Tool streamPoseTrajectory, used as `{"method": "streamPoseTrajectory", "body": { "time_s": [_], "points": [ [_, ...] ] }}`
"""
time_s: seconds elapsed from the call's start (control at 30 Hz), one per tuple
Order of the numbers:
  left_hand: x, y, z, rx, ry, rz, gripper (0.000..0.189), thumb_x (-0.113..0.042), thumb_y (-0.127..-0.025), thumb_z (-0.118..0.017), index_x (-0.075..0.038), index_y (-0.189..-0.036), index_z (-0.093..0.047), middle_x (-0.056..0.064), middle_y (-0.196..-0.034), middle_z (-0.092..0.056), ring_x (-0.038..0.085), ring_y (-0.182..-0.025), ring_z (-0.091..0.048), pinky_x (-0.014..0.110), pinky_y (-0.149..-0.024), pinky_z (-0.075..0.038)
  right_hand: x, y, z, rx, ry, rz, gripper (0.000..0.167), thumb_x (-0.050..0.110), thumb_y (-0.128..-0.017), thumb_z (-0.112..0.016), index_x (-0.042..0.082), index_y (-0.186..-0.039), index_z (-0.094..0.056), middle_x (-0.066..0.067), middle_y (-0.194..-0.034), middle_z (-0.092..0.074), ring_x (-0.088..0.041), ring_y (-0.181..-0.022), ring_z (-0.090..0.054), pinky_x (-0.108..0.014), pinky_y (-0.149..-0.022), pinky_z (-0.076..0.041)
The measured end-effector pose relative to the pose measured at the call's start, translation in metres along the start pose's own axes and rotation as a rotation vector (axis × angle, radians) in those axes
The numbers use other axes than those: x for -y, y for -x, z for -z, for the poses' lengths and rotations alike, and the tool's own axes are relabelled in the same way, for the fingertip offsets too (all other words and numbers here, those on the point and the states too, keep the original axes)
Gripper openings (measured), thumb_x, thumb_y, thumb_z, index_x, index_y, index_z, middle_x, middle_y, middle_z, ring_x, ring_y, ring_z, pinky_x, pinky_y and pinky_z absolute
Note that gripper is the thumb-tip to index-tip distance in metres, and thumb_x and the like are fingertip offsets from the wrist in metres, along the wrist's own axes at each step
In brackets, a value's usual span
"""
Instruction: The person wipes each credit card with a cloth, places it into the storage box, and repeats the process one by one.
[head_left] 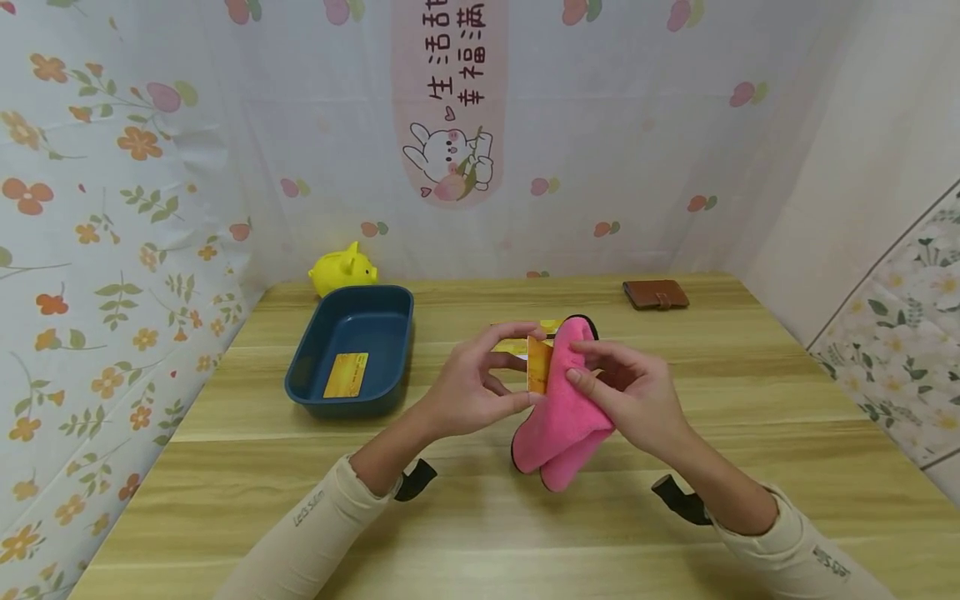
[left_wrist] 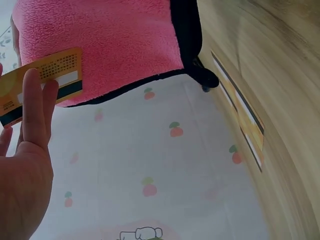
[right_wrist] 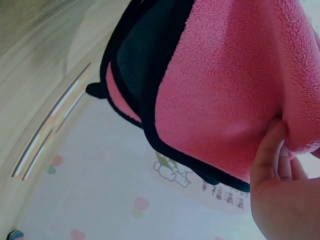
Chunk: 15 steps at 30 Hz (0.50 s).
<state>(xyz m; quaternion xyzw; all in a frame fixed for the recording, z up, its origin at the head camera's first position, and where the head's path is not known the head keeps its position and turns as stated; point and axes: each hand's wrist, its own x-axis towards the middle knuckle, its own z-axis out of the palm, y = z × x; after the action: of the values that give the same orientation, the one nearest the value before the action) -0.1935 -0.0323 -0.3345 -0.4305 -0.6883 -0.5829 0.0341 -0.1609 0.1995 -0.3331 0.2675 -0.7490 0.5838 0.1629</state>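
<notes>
My left hand (head_left: 480, 383) holds a gold bank card (head_left: 537, 365) by its edges, between thumb and fingers. In the left wrist view the card (left_wrist: 65, 67) shows its back, with a dark stripe and a white strip. My right hand (head_left: 637, 396) pinches a folded pink cloth (head_left: 562, 417) with black edging, held up against the card. From the right wrist view, the cloth (right_wrist: 225, 90) has a dark inner side, and the thumb presses into its pink face. More gold cards (head_left: 510, 346) lie on the table behind, partly hidden by the left hand and cloth.
On the left stands a dark blue tray (head_left: 300, 379) with a gold card (head_left: 347, 375) lying in it. A yellow piggy bank (head_left: 337, 271) sits behind the tray. The brown wallet (head_left: 656, 293) rests at the table's back right. A patterned curtain (head_left: 600, 125) hangs behind the wooden table (head_left: 750, 417).
</notes>
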Motion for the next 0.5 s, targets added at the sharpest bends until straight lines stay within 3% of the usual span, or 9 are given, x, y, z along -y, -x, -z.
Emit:
{"method": "streamPoseTrajectory", "body": {
  "time_s": [0.2, 0.33, 0.5],
  "points": [
    [0.0018, 0.0035, 0.0052, -0.028, 0.084, -0.032, 0.066, 0.011, -0.081, -0.075, 0.0, -0.139, -0.047, 0.017, -0.141, -0.05, 0.03, -0.1, -0.069, 0.037, -0.067, -0.061, -0.0005, -0.0037, 0.0004, -0.009, 0.142, 0.096, 0.032, -0.016, -0.081, -0.072, -0.002, -0.11, -0.072, -0.01, -0.095, -0.071, -0.012, -0.077, -0.067, -0.023, -0.058, -0.057],
    [0.0025, 0.0048, 0.0075, -0.039, 0.173, -0.027, 0.065, 0.017, -0.083, -0.068, 0.003, -0.142, -0.043, 0.018, -0.142, -0.047, 0.034, -0.102, -0.068, 0.041, -0.071, -0.061, -0.0011, -0.0073, 0.0013, -0.023, 0.244, 0.179, 0.032, -0.015, -0.078, -0.075, 0.0, -0.107, -0.074, -0.009, -0.096, -0.072, -0.012, -0.078, -0.067, -0.02, -0.06, -0.056],
    [0.001, 0.0055, 0.0066, -0.038, 0.194, -0.004, 0.064, 0.017, -0.084, -0.067, 0.005, -0.142, -0.043, 0.018, -0.143, -0.045, 0.036, -0.104, -0.067, 0.044, -0.075, -0.06, -0.0033, -0.0091, 0.001, -0.011, 0.29, 0.24, 0.034, -0.014, -0.074, -0.079, 0.001, -0.104, -0.074, -0.008, -0.096, -0.073, -0.013, -0.077, -0.067, -0.018, -0.062, -0.056]
  ]
}}
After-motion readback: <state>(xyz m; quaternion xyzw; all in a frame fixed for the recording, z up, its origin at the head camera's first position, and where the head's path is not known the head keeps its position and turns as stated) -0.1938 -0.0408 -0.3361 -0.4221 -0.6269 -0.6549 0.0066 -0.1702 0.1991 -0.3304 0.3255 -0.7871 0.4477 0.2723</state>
